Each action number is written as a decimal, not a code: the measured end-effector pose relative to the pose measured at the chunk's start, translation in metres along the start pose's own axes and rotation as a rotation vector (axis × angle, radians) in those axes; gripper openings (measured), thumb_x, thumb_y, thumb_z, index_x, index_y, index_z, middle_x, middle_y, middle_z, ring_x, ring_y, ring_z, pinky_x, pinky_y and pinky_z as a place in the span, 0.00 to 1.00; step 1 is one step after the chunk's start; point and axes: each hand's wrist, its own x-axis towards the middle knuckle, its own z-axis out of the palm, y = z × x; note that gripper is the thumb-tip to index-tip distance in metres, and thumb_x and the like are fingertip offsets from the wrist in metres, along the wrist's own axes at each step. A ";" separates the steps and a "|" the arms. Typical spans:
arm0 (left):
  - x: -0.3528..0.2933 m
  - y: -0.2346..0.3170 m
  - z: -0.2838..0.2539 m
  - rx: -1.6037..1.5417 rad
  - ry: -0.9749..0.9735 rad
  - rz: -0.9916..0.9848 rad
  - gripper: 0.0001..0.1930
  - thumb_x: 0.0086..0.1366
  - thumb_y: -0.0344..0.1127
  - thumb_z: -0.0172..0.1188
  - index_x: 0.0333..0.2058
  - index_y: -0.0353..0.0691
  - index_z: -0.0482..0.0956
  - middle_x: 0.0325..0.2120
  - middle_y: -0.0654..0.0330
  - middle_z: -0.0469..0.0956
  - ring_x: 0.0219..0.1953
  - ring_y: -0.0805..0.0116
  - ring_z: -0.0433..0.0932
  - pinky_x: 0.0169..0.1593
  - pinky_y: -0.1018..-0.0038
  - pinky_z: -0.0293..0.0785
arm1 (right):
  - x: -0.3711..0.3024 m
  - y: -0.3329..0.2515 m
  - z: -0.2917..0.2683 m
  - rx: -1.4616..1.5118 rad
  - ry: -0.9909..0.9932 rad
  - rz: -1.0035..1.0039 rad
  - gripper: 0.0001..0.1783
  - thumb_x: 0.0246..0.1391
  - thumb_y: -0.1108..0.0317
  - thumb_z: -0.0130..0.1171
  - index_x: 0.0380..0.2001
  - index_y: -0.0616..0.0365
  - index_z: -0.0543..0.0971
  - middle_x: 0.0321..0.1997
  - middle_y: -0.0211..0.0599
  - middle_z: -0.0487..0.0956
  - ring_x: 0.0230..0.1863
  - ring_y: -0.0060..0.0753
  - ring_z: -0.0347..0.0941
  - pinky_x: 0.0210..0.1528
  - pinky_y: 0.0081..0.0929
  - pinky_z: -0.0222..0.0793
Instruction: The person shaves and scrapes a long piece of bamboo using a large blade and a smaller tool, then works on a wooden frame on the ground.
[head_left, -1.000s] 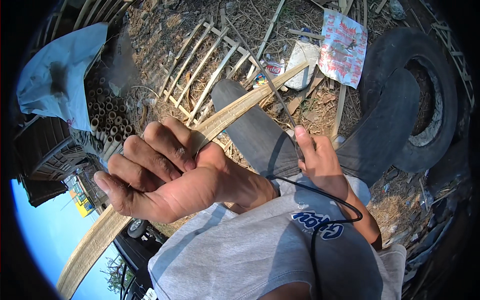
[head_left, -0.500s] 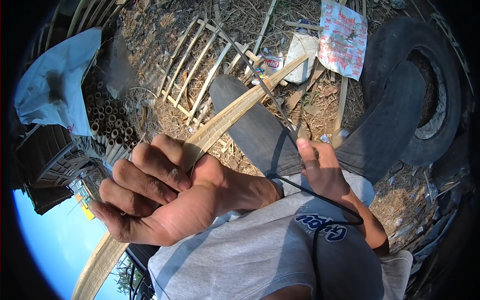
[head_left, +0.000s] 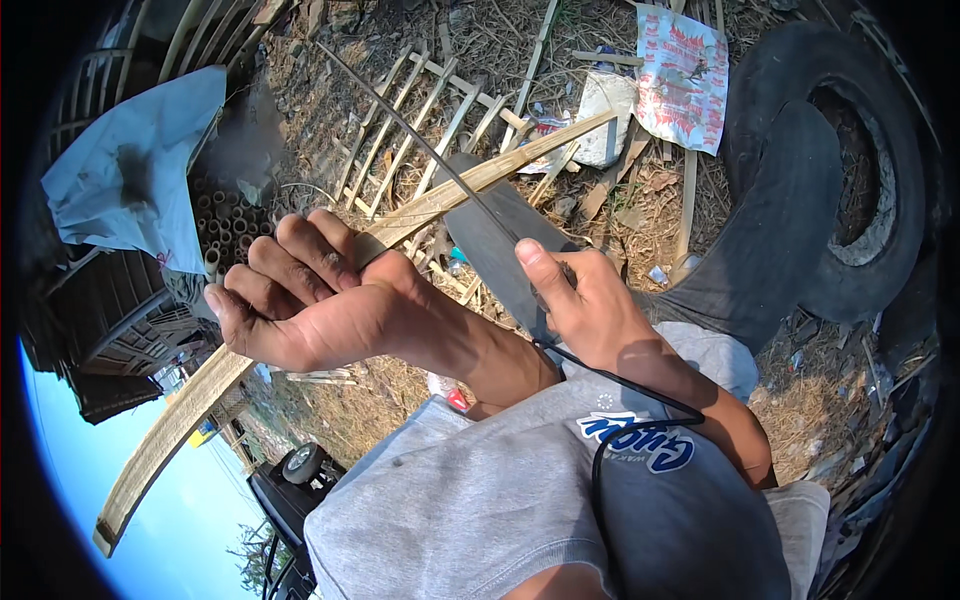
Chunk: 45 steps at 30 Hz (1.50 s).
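Observation:
My left hand [head_left: 310, 290], palm turned up and fingers curled, grips a long flat bamboo strip [head_left: 500, 165]. The strip slants across the view, its tapered end up and right, its other end [head_left: 170, 450] down and left. My right hand [head_left: 590, 310] is closed around the lower end of a long, thin, dark blade [head_left: 425, 145], seen almost edge-on, with the handle hidden in the fist. Pointing up and left, the blade crosses in front of the strip; whether they touch I cannot tell.
Slatted bamboo frames [head_left: 420, 125] lie on the littered ground. A tire [head_left: 870, 270] stands at the right beside my dark-trousered leg [head_left: 770, 220]. Stacked bamboo tubes [head_left: 225, 225] and a pale sheet [head_left: 140, 170] are at the left. A black cord [head_left: 640, 385] loops past my right wrist.
My right hand has moved up and left with the blade, whose tip has swung left. The left hand has risen a little, still gripping the strip.

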 end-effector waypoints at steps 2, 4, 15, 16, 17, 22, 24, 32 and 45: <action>-0.001 -0.001 -0.003 -0.003 0.038 0.003 0.24 0.69 0.44 0.47 0.14 0.54 0.49 0.07 0.72 0.45 0.09 0.79 0.41 0.13 0.82 0.38 | 0.006 -0.001 -0.005 0.038 -0.037 -0.009 0.37 0.65 0.38 0.45 0.40 0.68 0.81 0.30 0.60 0.80 0.39 0.54 0.80 0.44 0.42 0.71; -0.006 -0.002 0.000 -0.016 0.036 -0.015 0.24 0.70 0.44 0.46 0.14 0.54 0.49 0.07 0.72 0.45 0.09 0.79 0.41 0.13 0.82 0.39 | 0.007 -0.010 -0.014 0.071 -0.079 0.075 0.37 0.66 0.39 0.45 0.41 0.68 0.80 0.30 0.59 0.80 0.40 0.52 0.80 0.42 0.42 0.70; -0.010 0.005 0.006 0.016 -0.058 0.034 0.25 0.70 0.46 0.47 0.14 0.54 0.51 0.06 0.72 0.46 0.07 0.81 0.43 0.09 0.82 0.41 | -0.013 -0.015 -0.009 -0.034 -0.033 -0.049 0.35 0.63 0.41 0.52 0.31 0.70 0.80 0.19 0.63 0.74 0.30 0.63 0.78 0.31 0.47 0.69; -0.011 0.005 0.007 0.022 -0.056 0.028 0.25 0.70 0.46 0.47 0.14 0.54 0.51 0.06 0.72 0.46 0.07 0.81 0.43 0.09 0.82 0.41 | -0.011 -0.011 -0.009 -0.033 -0.035 -0.041 0.35 0.63 0.41 0.52 0.31 0.70 0.80 0.19 0.63 0.74 0.30 0.63 0.78 0.31 0.47 0.69; -0.013 0.003 0.008 0.017 -0.058 0.035 0.24 0.69 0.44 0.47 0.14 0.54 0.50 0.07 0.72 0.46 0.07 0.80 0.43 0.10 0.83 0.41 | -0.006 -0.001 -0.009 -0.057 0.000 -0.078 0.36 0.63 0.40 0.51 0.30 0.71 0.80 0.18 0.61 0.74 0.28 0.61 0.78 0.30 0.46 0.69; -0.010 0.003 0.005 0.067 0.038 0.065 0.22 0.67 0.41 0.48 0.15 0.53 0.51 0.08 0.71 0.46 0.09 0.79 0.43 0.12 0.83 0.41 | 0.028 0.028 -0.024 -0.079 0.032 0.098 0.41 0.64 0.36 0.46 0.32 0.73 0.81 0.19 0.55 0.78 0.25 0.50 0.79 0.32 0.43 0.71; -0.011 0.000 0.002 0.015 0.020 0.044 0.22 0.66 0.40 0.49 0.15 0.53 0.51 0.08 0.72 0.46 0.09 0.80 0.43 0.12 0.83 0.41 | 0.017 0.029 -0.007 -0.098 0.122 0.002 0.40 0.64 0.37 0.46 0.31 0.73 0.81 0.19 0.55 0.78 0.25 0.49 0.79 0.32 0.42 0.71; -0.007 0.007 -0.004 -0.022 -0.045 0.021 0.25 0.70 0.44 0.48 0.13 0.53 0.52 0.06 0.72 0.49 0.07 0.80 0.44 0.10 0.82 0.40 | 0.029 0.034 -0.024 0.003 0.069 0.150 0.44 0.63 0.34 0.46 0.18 0.71 0.76 0.10 0.41 0.68 0.17 0.33 0.67 0.25 0.36 0.66; -0.024 0.011 -0.002 -0.191 -0.217 0.048 0.25 0.75 0.49 0.40 0.16 0.51 0.55 0.06 0.71 0.51 0.06 0.82 0.48 0.11 0.81 0.45 | 0.020 0.035 -0.020 0.149 0.084 0.128 0.32 0.67 0.46 0.47 0.25 0.68 0.75 0.12 0.44 0.65 0.17 0.40 0.62 0.28 0.40 0.62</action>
